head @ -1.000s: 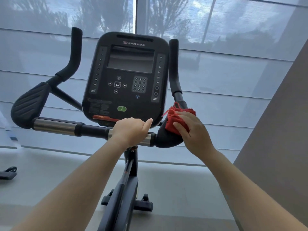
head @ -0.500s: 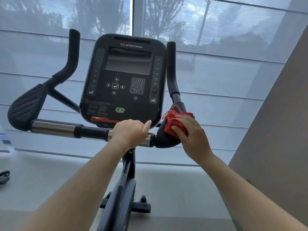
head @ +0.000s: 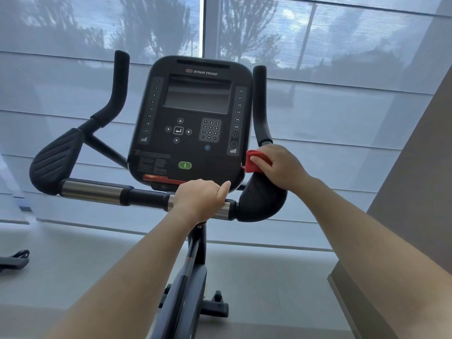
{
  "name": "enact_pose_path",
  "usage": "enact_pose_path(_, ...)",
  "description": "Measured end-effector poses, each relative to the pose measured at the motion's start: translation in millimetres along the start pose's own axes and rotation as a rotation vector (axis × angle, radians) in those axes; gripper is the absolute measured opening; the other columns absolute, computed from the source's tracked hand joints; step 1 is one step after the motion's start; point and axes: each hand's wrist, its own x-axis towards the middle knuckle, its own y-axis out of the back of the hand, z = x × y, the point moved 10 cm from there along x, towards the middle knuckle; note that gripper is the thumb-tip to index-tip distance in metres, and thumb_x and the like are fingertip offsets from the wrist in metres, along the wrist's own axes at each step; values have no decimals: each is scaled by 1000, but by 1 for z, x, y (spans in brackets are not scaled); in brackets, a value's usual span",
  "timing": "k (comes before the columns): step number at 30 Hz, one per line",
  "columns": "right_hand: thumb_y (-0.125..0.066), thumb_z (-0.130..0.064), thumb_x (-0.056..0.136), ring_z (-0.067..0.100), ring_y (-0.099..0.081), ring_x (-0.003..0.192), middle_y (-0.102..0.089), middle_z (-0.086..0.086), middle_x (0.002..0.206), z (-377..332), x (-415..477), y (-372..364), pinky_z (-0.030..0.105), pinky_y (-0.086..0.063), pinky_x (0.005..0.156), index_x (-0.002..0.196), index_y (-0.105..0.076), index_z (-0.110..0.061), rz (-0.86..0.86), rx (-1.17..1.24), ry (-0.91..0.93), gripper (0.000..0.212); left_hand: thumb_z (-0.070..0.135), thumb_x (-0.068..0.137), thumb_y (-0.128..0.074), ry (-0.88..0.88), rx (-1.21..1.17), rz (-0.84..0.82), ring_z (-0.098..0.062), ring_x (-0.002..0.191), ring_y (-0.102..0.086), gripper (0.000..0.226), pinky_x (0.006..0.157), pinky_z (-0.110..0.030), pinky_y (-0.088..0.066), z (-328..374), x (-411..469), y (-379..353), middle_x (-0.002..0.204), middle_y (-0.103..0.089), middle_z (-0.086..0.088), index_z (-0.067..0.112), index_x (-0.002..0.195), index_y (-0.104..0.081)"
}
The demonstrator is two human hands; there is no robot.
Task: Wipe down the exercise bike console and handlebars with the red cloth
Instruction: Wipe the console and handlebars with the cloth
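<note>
Head view: a black upright exercise bike fills the frame centre, standing before a tall window covered by translucent grey roller blinds. A grey wall rises at the right edge.

The black rounded-rectangle console sits at the top of the bike's post, with a dark screen, a numeric keypad and a green oval button. The black handlebar assembly runs across below it: a horizontal bar with chrome sleeves, a ribbed elbow pad on each end, and two upright foam-covered horns, one either side of the console.

The left hand is wrapped closed around the right-of-centre chrome sleeve of the bar, thumb resting forward, steadying the bike.

The right hand clamps the small crumpled red cloth against the handlebar where the right horn meets the right elbow pad, just beside the console's lower right edge. The fingers cover most of the cloth.

Step in hand, as judged: wiping the right-hand handlebar section at the base of the horn. The condition of the console face and the left side cannot be assessed for cleanliness.

Next move, as judged: maintain pressure through the cloth and run it along the right horn or over the pad, with the left hand bracing. Avoid pressing console keys when the cloth passes the panel edge.
</note>
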Motion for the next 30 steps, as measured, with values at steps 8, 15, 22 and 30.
enact_pose_path(8,-45,-31,95,18,-49,101,-59,-4,98,-7,-7,-1,29,-35,86,100,-62,-16,-65,-4,54,23,44,99,-17,9,-8,-1,-19,56,-47,60,50,-28,-30,0,0,2,53,-48,3,17,53,-44)
enact_pose_path(15,-50,-37,92,9,-48,113,-60,-5,119,-23,-31,2,23,-33,99,117,-59,-20,-91,119,157,32,47,96,-20,26,-68,3,-19,63,-56,62,50,-26,-30,-9,7,-1,59,-59,2,16,63,-62)
enact_pose_path(22,-47,-46,90,12,-52,88,-64,-5,88,-37,-19,-7,20,-29,76,90,-66,-19,-27,-113,155,33,48,93,-23,88,-27,140,-14,46,-47,60,46,-24,-24,-16,-1,10,47,-50,3,15,48,-46)
enact_pose_path(30,-53,-42,89,7,-51,108,-63,-7,111,-58,-54,-8,17,-34,95,109,-63,-22,-80,100,312,30,42,94,-24,131,-35,169,-10,48,-44,58,45,-23,-21,-19,-5,12,49,-51,3,16,48,-47)
